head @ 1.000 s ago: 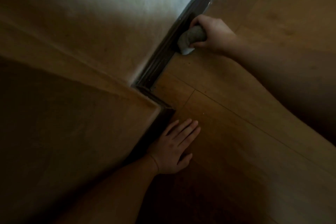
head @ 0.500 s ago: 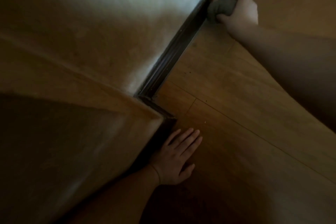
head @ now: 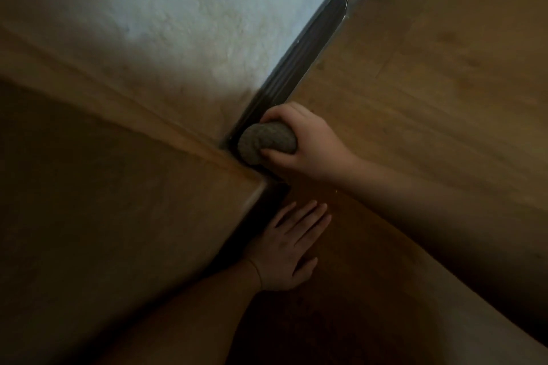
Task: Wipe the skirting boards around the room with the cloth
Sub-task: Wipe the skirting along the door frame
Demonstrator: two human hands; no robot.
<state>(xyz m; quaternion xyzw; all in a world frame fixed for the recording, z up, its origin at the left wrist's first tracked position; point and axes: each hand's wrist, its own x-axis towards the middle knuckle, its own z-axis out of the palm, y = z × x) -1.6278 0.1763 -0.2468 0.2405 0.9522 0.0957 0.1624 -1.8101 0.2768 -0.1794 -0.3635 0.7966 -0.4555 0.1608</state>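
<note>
1. A brown wall (head: 98, 231) fills the left side in deep shadow; it ends in a rounded outer corner near the middle of the view.
2. Above it a pale, rough-textured wall (head: 207, 15) runs toward the upper right, lit at the top and dim lower down.
3. The dark skirting board (head: 308, 47) follows the foot of the pale wall diagonally, from the upper right down to the inner corner where the two walls meet.
4. The left hand (head: 286, 255) lies flat on the wooden floor (head: 430, 92) just beside the dark strip at the base of the brown wall, its grip spread, fingers straight and holding nothing.
5. The grey cloth (head: 265, 142) is bunched into a wad and pressed against the low end of the skirting board, right at the inner corner (its texture looks knobbly).
6. The right hand (head: 308, 145) has its grip curled round the cloth, thumb below and fingers over the top, with the forearm stretching off to the lower right.
</note>
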